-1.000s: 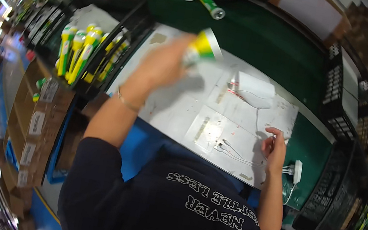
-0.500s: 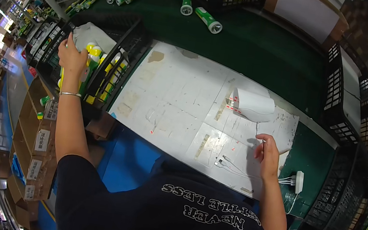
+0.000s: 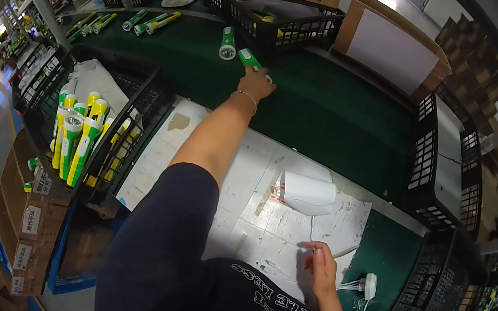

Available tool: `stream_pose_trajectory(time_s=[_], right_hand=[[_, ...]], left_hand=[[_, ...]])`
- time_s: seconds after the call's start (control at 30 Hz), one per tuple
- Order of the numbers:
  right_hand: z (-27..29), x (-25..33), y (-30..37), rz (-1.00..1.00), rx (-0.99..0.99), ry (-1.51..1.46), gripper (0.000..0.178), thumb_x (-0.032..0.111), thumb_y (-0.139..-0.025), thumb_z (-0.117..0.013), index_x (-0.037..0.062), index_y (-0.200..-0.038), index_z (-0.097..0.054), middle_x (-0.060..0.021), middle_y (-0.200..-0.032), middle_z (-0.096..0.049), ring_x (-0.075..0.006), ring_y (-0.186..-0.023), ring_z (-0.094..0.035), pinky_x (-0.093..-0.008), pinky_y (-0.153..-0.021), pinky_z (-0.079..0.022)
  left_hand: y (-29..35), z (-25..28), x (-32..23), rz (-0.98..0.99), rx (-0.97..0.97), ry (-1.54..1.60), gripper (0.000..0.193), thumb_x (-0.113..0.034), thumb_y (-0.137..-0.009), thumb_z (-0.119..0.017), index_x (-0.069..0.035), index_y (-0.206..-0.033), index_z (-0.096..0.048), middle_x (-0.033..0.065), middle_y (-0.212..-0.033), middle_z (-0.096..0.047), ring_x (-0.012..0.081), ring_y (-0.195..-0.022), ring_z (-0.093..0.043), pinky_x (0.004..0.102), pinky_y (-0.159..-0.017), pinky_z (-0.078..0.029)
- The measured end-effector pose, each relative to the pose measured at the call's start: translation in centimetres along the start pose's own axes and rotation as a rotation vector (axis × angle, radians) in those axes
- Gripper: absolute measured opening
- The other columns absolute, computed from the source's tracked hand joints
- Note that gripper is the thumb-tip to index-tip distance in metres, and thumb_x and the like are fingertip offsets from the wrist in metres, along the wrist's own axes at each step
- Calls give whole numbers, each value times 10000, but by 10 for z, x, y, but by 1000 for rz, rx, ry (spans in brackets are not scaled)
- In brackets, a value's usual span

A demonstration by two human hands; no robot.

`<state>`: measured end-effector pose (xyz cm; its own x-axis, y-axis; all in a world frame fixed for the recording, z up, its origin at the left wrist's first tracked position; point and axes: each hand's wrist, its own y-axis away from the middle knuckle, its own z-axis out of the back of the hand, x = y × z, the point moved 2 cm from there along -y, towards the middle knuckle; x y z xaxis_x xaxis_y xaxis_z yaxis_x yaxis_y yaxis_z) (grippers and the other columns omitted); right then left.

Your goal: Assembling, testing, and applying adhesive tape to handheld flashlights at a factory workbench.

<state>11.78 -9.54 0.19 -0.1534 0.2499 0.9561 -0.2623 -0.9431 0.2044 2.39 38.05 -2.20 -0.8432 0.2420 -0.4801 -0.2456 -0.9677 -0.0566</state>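
My left hand (image 3: 256,85) reaches far over the green bench and closes around a green-and-white flashlight (image 3: 249,58). Its lens end shows just past my fingers. Beside it another green-and-white flashlight (image 3: 227,43) lies with its lens toward me. Above the white work board (image 3: 198,147), my right hand (image 3: 322,270) hovers with loosely curled fingers and a gap at the thumb. A thin pale strand (image 3: 311,228) runs from under a curled white sheet (image 3: 309,194) with red marks toward its fingertips; I see nothing plainly gripped there. Small white cable plugs (image 3: 270,266) lie left of it.
At left, a black crate (image 3: 155,92) holds several yellow-and-green flashlights (image 3: 71,140). More flashlights (image 3: 152,23) lie at the far left of the bench. Black crates (image 3: 308,31) stand at the back and right (image 3: 431,178). A white multi-cable charger (image 3: 369,286) sits near my right forearm.
My left hand has left the crate of flashlights, swung right and far across the bench, and taken hold of a flashlight. My right hand stays near the curled sheet. The view has shifted.
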Motion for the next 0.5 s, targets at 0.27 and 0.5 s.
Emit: stream_pose_trajectory(time_s=[0.27,0.5], right_hand=[[7,-3,-10,-1,-32,-136,360,344,-964,-381,41,-1057,-552,8,-659,-504,-51,-595,-426,-198,-551,-330],[8,-2,-21,20,-85,-315,413,428,-950,-350,81,-1027,-560,3,-609,-514,-19,-421,-261,-191,-388,-178]], left_hand=[[38,50,38,101,-88,56,448,-278,-691,-727,-181,-1095,-560,185,-1224,-397,381,-1013,-538,428,-863,-477],[126,123,-9,-375,-319,987,654,-130,-779,-673,-117,-1333,-327,139,-1078,-547,211,-921,-591,346,-752,-520]])
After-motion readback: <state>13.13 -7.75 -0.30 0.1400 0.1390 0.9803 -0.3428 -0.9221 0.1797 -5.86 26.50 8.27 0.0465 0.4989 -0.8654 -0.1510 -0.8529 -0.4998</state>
